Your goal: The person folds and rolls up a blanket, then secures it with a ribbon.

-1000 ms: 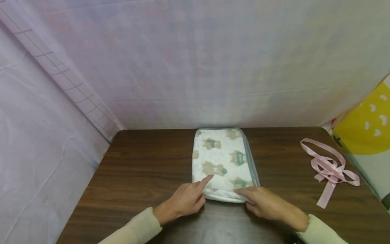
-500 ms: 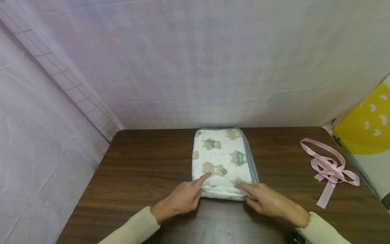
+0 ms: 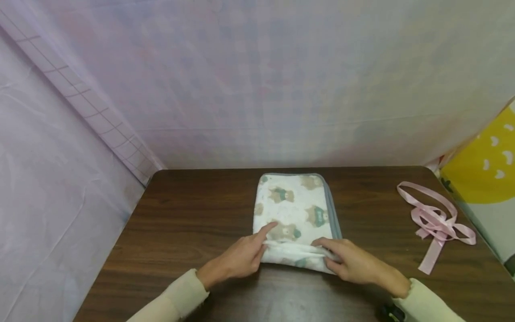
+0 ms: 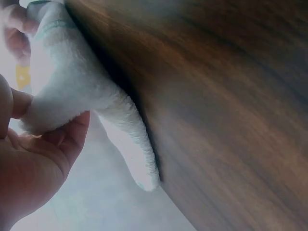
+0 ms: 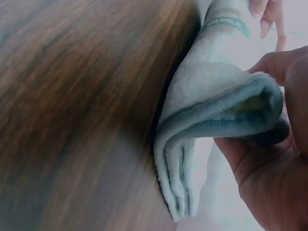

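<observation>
A folded white blanket (image 3: 291, 210) with bear prints and grey-blue edging lies in the middle of the table in the head view. Its near edge is turned up into a thick fold (image 3: 297, 259). My left hand (image 3: 241, 257) pinches the left end of this fold, index finger stretched over the top. At the right end my right hand (image 3: 356, 264) grips it between thumb and fingers. Stacked layers and a curled grey-blue border (image 5: 216, 115) show beside that hand in the right wrist view. The left wrist view has the raised fluffy fold (image 4: 72, 82) between thumb and fingers.
A loose pink ribbon (image 3: 436, 221) lies in loops toward the right side of the dark wooden table (image 3: 193, 214). Pale curtains (image 3: 257, 89) hang behind the table and along its left. Yellow patterned cloth (image 3: 483, 165) hangs beyond the right edge.
The blanket's near edge has been lifted and turned further over, so more of its printed front face shows. Both hands have shifted slightly away from the body with the fold.
</observation>
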Tool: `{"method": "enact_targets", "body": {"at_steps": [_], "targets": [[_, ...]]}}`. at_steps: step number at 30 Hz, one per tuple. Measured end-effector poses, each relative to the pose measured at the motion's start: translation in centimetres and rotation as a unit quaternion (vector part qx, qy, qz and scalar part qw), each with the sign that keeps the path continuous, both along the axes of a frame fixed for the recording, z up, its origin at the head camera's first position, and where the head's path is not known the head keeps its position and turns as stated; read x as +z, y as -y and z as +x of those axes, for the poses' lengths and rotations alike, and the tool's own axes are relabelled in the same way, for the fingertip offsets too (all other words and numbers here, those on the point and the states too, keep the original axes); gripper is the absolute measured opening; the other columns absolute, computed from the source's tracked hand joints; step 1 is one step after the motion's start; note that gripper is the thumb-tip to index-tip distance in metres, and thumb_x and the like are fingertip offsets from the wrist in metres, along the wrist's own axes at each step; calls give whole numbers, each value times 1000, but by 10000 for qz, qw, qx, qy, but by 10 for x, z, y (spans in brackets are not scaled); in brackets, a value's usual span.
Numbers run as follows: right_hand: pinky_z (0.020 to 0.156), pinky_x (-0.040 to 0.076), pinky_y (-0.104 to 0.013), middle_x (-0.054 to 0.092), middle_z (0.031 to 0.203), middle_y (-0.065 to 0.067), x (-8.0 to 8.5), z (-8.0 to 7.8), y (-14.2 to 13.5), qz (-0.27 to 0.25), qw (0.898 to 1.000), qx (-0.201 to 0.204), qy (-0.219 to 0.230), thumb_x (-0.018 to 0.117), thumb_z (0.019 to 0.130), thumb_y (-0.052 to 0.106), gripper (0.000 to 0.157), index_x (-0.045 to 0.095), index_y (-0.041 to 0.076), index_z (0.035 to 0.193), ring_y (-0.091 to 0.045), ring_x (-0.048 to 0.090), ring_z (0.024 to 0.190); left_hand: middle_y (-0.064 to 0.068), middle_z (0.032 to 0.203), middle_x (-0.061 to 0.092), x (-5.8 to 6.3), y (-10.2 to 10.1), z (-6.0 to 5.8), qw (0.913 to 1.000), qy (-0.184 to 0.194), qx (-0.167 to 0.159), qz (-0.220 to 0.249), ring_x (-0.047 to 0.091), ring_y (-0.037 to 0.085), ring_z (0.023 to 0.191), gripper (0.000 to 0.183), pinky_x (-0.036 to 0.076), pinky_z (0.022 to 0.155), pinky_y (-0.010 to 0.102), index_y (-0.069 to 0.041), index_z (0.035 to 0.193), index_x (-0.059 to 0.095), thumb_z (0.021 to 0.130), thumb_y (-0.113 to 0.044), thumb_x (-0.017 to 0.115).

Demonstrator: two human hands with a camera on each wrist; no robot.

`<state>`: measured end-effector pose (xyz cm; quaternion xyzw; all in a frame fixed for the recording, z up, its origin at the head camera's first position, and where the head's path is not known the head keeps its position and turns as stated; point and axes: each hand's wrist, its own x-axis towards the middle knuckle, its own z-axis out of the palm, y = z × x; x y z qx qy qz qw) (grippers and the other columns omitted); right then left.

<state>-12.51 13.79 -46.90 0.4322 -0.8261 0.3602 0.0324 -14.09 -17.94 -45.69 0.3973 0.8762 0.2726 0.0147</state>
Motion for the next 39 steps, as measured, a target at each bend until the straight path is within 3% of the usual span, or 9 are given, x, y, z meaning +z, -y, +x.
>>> {"method": "enact_targets", "body": {"at_steps": [7,10,12,14,18,21,26,30,39], "targets": [[45,32,-6,38,62,18,8,-5,1,-162,9998,-42,72,65,84,-10,46,59,8,125,17,30,52,-8,60,38,2,-1,-7,9988,260,204,349,36,1,51,61,45,62,22,-15,156,23,102,-7,50],[45,34,-8,38,62,18,14,-10,1,20,9996,-196,192,65,86,-9,42,59,7,124,16,31,51,-3,68,53,0,-1,-12,9972,162,369,624,56,6,65,58,52,70,26,-10,153,28,100,-5,52],[47,36,-12,48,68,14,18,-13,1,191,9990,-323,248,64,87,-8,39,59,6,123,13,33,52,3,76,62,-2,-2,-15,9957,111,472,787,66,12,80,58,56,77,30,-8,152,31,99,-4,53],[51,41,-15,61,79,6,21,-16,1,343,9980,-489,183,64,87,-8,36,59,3,121,9,39,55,7,89,67,-5,-3,-18,9940,76,580,928,69,17,93,57,57,83,34,-4,150,33,97,-2,55],[63,55,-28,72,103,-10,24,-23,3,484,9946,-895,-212,67,84,-8,33,62,1,115,-10,65,77,10,92,70,-10,-5,-24,9900,64,856,1124,70,20,87,56,57,80,36,-2,148,35,96,-2,57],[69,56,-32,72,106,-12,22,-26,4,416,9915,-1196,-306,69,83,-8,32,63,1,112,-18,68,89,10,91,69,-12,-7,-30,9873,-30,1048,1194,70,21,85,55,58,79,37,-3,147,36,97,-3,58],[68,55,-31,72,104,-11,11,-31,4,144,9887,-1486,-118,69,82,-10,30,64,3,109,-19,66,87,8,86,66,-17,-11,-39,9854,-235,1242,1138,68,22,81,52,56,77,39,-1,143,40,96,-3,59],[74,58,-38,72,102,-12,-2,-34,3,67,9868,-1611,-173,70,81,-12,29,64,2,106,-28,69,95,8,87,66,-21,-14,-45,9868,-90,1357,881,67,22,81,50,56,77,40,-1,143,41,96,-5,59],[69,58,-37,72,96,-13,-21,-42,4,146,9822,-1844,-334,72,81,-10,27,63,2,103,-28,70,89,24,115,67,-30,-19,-52,9871,29,1575,298,67,35,103,50,55,88,44,-3,143,40,98,-8,60]]}}
